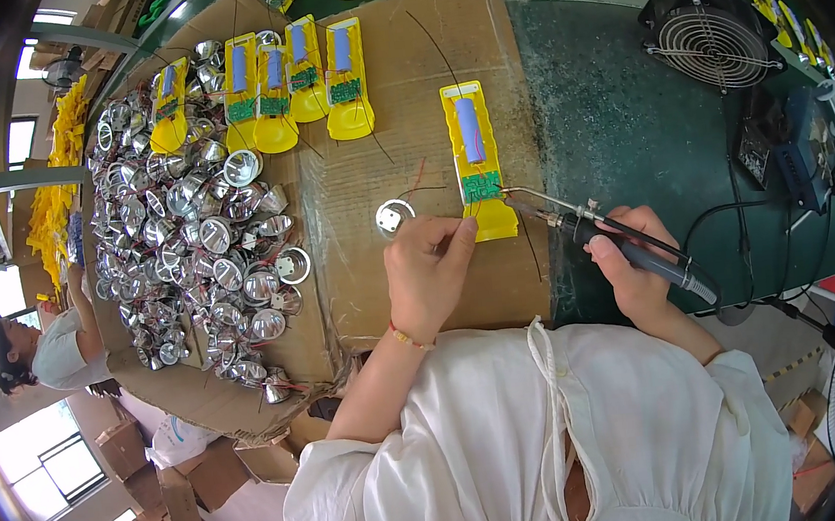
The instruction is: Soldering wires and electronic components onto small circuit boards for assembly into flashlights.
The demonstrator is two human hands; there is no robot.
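Note:
A soldering iron (661, 265) with a thin curved metal tube along it is gripped in my right hand (630, 275). Its tip reaches the green circuit board (481, 188) in a yellow plastic housing (495, 223), which lies on cardboard before me. A blue cylindrical battery cell (470, 131) sits in the same housing, above the board. At the housing's lower left edge, my left hand (420, 270) has thumb and forefinger pressed together; what they pinch is too small to make out. Just above that hand lies a loose round reflector (393, 217) with thin wires.
A heap of silvery reflectors (199, 231) fills the cardboard tray at left. Several yellow housings (346, 87) with cells lie along its far edge. A black fan (713, 36) stands at the far right, near a blue box (801, 173) and cables. Another person (54, 351) is at far left.

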